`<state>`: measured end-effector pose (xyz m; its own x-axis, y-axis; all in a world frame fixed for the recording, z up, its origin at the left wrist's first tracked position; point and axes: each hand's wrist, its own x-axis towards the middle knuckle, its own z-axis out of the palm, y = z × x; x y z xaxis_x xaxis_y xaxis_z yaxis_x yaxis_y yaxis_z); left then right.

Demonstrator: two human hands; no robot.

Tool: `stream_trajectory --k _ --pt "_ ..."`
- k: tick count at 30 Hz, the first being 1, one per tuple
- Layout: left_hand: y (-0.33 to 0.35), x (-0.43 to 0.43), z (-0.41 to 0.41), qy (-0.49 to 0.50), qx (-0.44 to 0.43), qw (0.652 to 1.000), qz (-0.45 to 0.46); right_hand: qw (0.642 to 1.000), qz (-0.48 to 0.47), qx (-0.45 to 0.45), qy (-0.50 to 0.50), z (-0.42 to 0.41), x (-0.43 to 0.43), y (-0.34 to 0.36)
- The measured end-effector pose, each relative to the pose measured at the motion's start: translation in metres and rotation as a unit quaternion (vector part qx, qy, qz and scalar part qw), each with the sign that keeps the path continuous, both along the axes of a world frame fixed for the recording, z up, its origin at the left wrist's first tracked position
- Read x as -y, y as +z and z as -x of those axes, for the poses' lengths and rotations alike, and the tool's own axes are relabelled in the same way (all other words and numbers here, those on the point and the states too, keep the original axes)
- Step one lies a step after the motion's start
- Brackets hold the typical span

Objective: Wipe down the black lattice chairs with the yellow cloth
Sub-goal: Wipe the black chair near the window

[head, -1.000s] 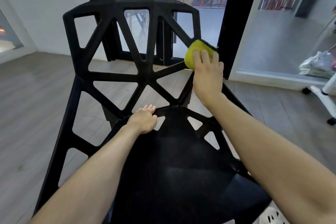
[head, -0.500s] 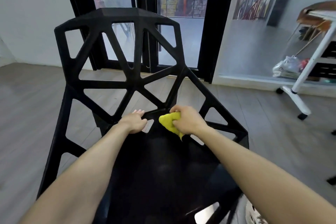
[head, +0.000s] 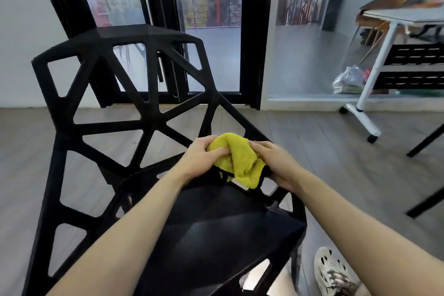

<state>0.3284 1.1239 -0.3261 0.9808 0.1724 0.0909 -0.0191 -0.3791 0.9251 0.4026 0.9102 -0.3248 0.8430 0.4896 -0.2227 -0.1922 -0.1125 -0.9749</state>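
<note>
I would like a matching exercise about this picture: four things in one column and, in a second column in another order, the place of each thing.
Things
1. yellow terry cloth
2. black plastic lattice chair
3. white perforated shoe
4. white table leg on castors

Places
A. bottom right corner, on the floor
B. between the left hand and the right hand
C. far right, beside the glass wall
D. centre, before the glass doors

Pairs: 1-B, 2-D, 3-A, 4-C
</note>
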Motion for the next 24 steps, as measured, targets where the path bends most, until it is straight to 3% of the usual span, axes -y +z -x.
stream_trajectory --k 4,8,10,13,15,19,24 --pt "-0.001 0.013 -0.009 0.066 0.014 0.996 -0.054 0.981 0.141 0.112 0.073 0.011 0.011 0.036" --pt "0.014 0.014 -0.019 0.083 0.003 0.993 -0.08 0.921 0.229 0.303 0.087 -0.006 0.001 0.02" --pt "0.029 0.003 -0.027 0.05 -0.056 0.99 -0.123 0.93 0.209 0.29 0.089 -0.027 0.0 0.012" --pt "0.063 -0.026 -0.038 -0.03 -0.172 0.964 -0.202 0.972 0.133 0.153 0.116 -0.057 0.011 0.026" --pt "0.084 -0.038 -0.043 -0.078 -0.232 0.939 -0.243 0.978 0.114 0.102 0.139 -0.061 0.015 0.038" --pt "0.101 -0.052 -0.046 -0.079 -0.306 0.91 -0.267 0.955 0.173 0.151 0.186 -0.045 -0.004 0.061" --pt "0.158 -0.077 -0.012 -0.107 -0.413 0.84 -0.336 0.881 0.341 0.224 0.242 -0.006 -0.017 0.137"
